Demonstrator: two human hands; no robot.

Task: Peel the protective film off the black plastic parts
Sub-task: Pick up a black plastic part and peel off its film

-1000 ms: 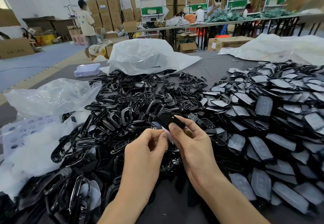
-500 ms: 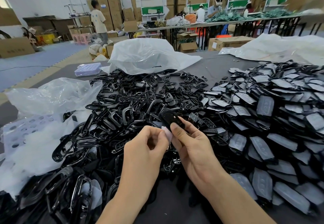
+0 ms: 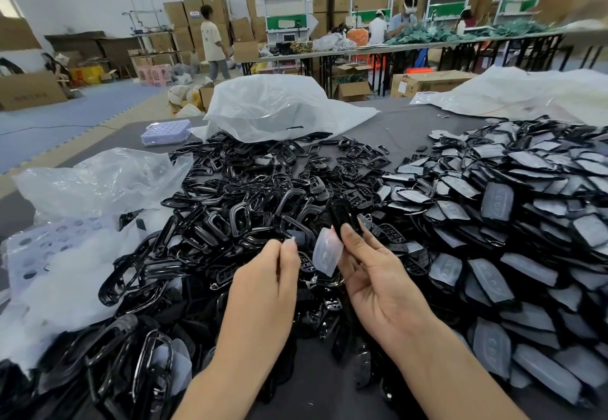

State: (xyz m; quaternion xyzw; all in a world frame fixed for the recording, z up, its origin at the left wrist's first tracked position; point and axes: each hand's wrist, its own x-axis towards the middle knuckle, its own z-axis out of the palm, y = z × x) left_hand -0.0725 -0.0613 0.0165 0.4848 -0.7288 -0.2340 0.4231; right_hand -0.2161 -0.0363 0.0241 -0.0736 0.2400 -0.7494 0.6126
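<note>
My right hand [image 3: 371, 275] grips a black plastic part [image 3: 342, 214] between thumb and fingers, held upright over the heap. A translucent protective film [image 3: 327, 252] hangs loose beside my right thumb, mostly off the part. My left hand [image 3: 266, 281] is just left of the film, thumb and forefinger pinched together, with nothing visible between them. A pile of film-covered black parts [image 3: 493, 209] fills the table's right side. A heap of bare glossy black frames and parts [image 3: 246, 209] lies in the middle and left.
Clear plastic bags lie at the back [image 3: 263, 107], the left [image 3: 98, 179] and the far right [image 3: 526, 90]. Perforated lilac trays sit at the back left [image 3: 166, 132] and the left edge [image 3: 42, 242]. Beyond the table people work among cardboard boxes.
The film has come off the black part and now hangs free by my right thumb. My hands have drawn apart, the left moving left. The person in the background has walked right.
</note>
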